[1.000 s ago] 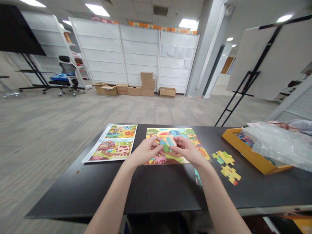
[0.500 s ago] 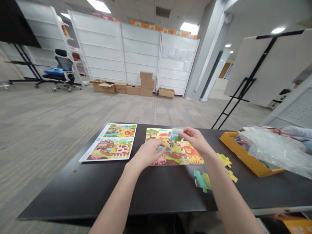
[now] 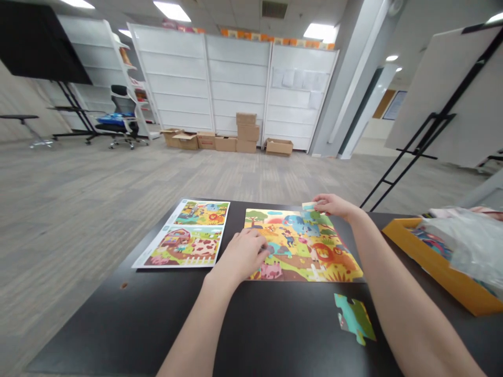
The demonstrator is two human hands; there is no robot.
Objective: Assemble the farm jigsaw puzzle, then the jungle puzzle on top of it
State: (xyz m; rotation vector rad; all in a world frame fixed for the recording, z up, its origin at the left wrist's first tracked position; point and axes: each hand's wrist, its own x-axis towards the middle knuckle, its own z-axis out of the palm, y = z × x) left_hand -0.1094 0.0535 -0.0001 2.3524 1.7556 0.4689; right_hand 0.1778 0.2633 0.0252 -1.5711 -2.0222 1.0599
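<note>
A colourful animal jigsaw puzzle (image 3: 293, 241) lies on the black table. At its far right corner, my right hand (image 3: 333, 205) pinches a pale puzzle piece (image 3: 308, 206) between thumb and fingers. The piece overlaps the puzzle's top edge; whether it is fitted in I cannot tell. My left hand (image 3: 244, 255) rests over the puzzle's left side, fingers loosely bent and thumb apart, holding nothing I can see. A loose blue-green puzzle piece (image 3: 356, 317) lies on the table nearer to me, beside my right forearm.
To the left lies a printed picture sheet (image 3: 194, 235) with two scenes. A yellow box (image 3: 440, 264) with crumpled clear plastic (image 3: 469, 251) stands at the right. The black table (image 3: 165, 319) has its far edge just beyond the puzzle. Cardboard boxes (image 3: 247, 139) line the far shelves.
My right hand has moved right and away from me with the puzzle piece, to the puzzle's far right corner. My left hand stays at the left side. The view has turned left.
</note>
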